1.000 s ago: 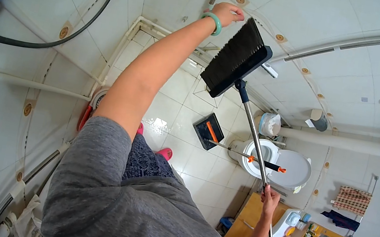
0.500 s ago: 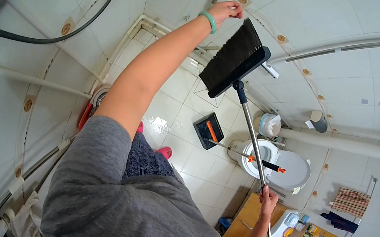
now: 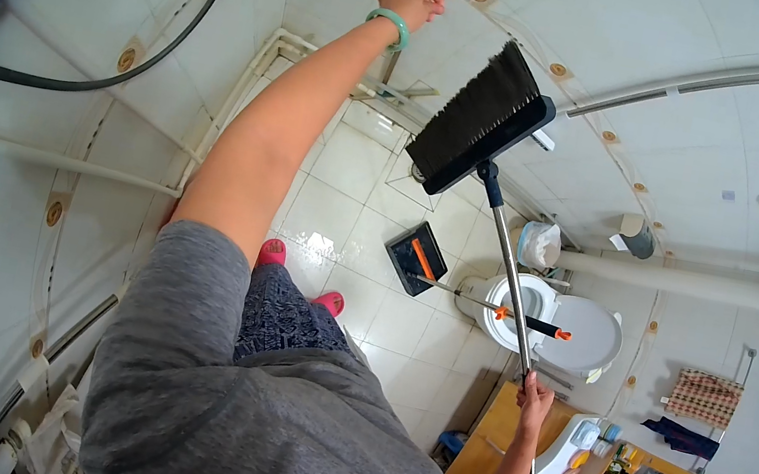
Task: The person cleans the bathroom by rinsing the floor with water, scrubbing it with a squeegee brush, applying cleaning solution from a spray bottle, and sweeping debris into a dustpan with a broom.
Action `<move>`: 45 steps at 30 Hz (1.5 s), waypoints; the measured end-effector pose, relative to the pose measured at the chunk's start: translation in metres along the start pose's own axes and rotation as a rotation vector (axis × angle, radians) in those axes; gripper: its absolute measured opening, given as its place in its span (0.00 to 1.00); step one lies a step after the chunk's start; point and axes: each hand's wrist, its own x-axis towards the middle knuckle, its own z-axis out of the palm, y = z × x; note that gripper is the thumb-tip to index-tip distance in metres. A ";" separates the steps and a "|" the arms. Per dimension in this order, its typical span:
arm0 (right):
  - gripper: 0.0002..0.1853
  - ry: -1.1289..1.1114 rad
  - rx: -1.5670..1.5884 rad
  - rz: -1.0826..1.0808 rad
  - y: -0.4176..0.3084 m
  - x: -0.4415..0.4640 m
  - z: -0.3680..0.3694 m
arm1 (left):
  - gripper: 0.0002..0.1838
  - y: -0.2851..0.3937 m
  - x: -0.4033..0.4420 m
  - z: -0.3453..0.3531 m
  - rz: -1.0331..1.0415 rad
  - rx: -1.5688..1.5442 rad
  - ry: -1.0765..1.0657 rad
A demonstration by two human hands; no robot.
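My right hand (image 3: 534,403) is wrapped round the metal handle of a broom (image 3: 482,125), which is raised with its dark bristles toward the upper left. My left hand (image 3: 408,4), with a green bangle at the wrist, is held out at the top, left of the bristles and apart from them. Its fingers are curled together, and anything between them is too small to make out. Beyond the broom, a black dustpan (image 3: 416,258) with an orange strip stands on the tiled floor, its long handle reaching across in front of the toilet.
The toilet (image 3: 521,308) has its lid raised, and a lined bin (image 3: 538,245) stands beside it. A wooden cabinet (image 3: 497,435) and white basin (image 3: 553,471) are at the lower right. A black hose (image 3: 140,68) hangs at the left, and pink slippers (image 3: 327,302) are on my feet.
My left hand has moved left, away from the bristle tips, and its fingers are more curled. The broom head has shifted slightly right, with my right hand still on the handle.
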 end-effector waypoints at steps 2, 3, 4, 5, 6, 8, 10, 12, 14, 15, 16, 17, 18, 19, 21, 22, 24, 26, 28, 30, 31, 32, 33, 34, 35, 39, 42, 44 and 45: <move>0.27 0.014 -0.016 0.005 -0.001 0.000 -0.002 | 0.06 -0.014 0.002 -0.001 -0.025 0.030 0.018; 0.27 0.015 -0.016 0.005 0.000 0.001 -0.003 | 0.06 -0.020 0.003 -0.002 -0.022 0.141 0.078; 0.27 0.020 -0.009 0.012 0.003 0.001 -0.004 | 0.05 -0.028 0.004 -0.002 -0.018 0.251 0.138; 0.27 0.025 -0.002 0.019 0.005 0.002 -0.005 | 0.06 -0.036 0.006 -0.003 -0.051 0.204 0.140; 0.27 0.025 -0.003 0.018 0.007 0.001 -0.007 | 0.06 -0.037 0.005 -0.006 -0.051 0.203 0.140; 0.27 0.019 0.003 -0.009 0.011 0.000 -0.008 | 0.06 -0.037 0.005 -0.014 -0.159 0.178 0.018; 0.27 0.024 0.012 0.009 0.009 -0.002 -0.007 | 0.05 -0.026 0.001 -0.014 -0.157 0.112 -0.045; 0.27 0.031 0.021 0.025 0.009 -0.002 -0.009 | 0.05 -0.015 0.002 -0.005 -0.153 0.043 -0.106; 0.27 0.043 -0.003 -0.011 0.011 0.000 -0.010 | 0.10 -0.008 0.005 0.010 0.018 -0.142 -0.240; 0.27 0.043 -0.003 -0.012 0.010 0.000 -0.011 | 0.10 0.002 0.004 0.014 0.017 -0.142 -0.240; 0.27 0.029 -0.004 -0.003 0.009 0.001 -0.011 | 0.10 0.014 0.000 0.016 0.078 -0.257 -0.332; 0.27 0.015 -0.004 0.006 0.008 0.001 -0.011 | 0.11 0.023 -0.003 0.018 0.138 -0.373 -0.422; 0.27 0.014 -0.005 0.005 0.008 0.001 -0.011 | 0.11 0.030 -0.004 0.023 0.138 -0.372 -0.421; 0.27 0.023 -0.012 0.011 0.007 0.001 -0.009 | 0.11 0.035 -0.006 0.028 0.153 -0.393 -0.449; 0.27 0.032 -0.018 0.017 0.006 0.000 -0.007 | 0.10 0.042 -0.008 0.033 0.169 -0.413 -0.477; 0.27 0.024 -0.009 0.014 0.006 -0.001 -0.006 | 0.10 0.044 -0.009 0.035 0.162 -0.360 -0.488; 0.27 0.017 0.002 0.012 0.008 -0.001 -0.005 | 0.09 0.044 -0.009 0.040 0.158 -0.306 -0.502; 0.26 0.022 -0.004 -0.006 0.012 0.000 -0.004 | 0.06 0.040 -0.007 0.047 0.147 -0.148 -0.433; 0.26 0.007 -0.012 -0.018 0.013 0.000 -0.005 | 0.06 0.058 -0.020 0.031 0.132 0.006 -0.365; 0.27 -0.009 -0.023 -0.030 0.014 -0.001 -0.006 | 0.06 0.059 -0.024 0.028 0.115 0.156 -0.294; 0.27 -0.001 -0.042 -0.028 0.014 -0.001 -0.006 | 0.07 0.049 -0.020 0.032 0.039 0.100 -0.239; 0.27 0.007 -0.061 -0.027 0.013 -0.001 -0.005 | 0.07 0.040 -0.018 0.035 -0.039 0.045 -0.183; 0.27 0.005 -0.062 -0.026 0.013 -0.002 -0.004 | 0.07 0.033 -0.017 0.035 -0.041 0.046 -0.184; 0.27 0.015 -0.061 -0.025 0.012 -0.003 -0.003 | 0.06 0.027 -0.017 0.034 -0.120 -0.023 -0.142; 0.27 0.025 -0.060 -0.025 0.013 -0.004 -0.003 | 0.05 0.020 -0.016 0.036 -0.197 -0.092 -0.100; 0.27 0.017 -0.034 0.005 0.014 -0.005 -0.004 | 0.05 -0.016 -0.010 0.061 -0.042 -0.162 -0.197; 0.27 0.012 0.001 0.012 0.011 -0.005 -0.004 | 0.09 0.013 -0.027 0.051 0.074 -0.342 -0.324; 0.27 -0.009 0.012 0.016 0.013 -0.003 -0.006 | 0.10 0.026 -0.032 0.050 0.102 -0.193 -0.379; 0.27 -0.010 0.011 0.016 0.013 -0.002 -0.006 | 0.10 0.034 -0.035 0.048 0.100 -0.193 -0.379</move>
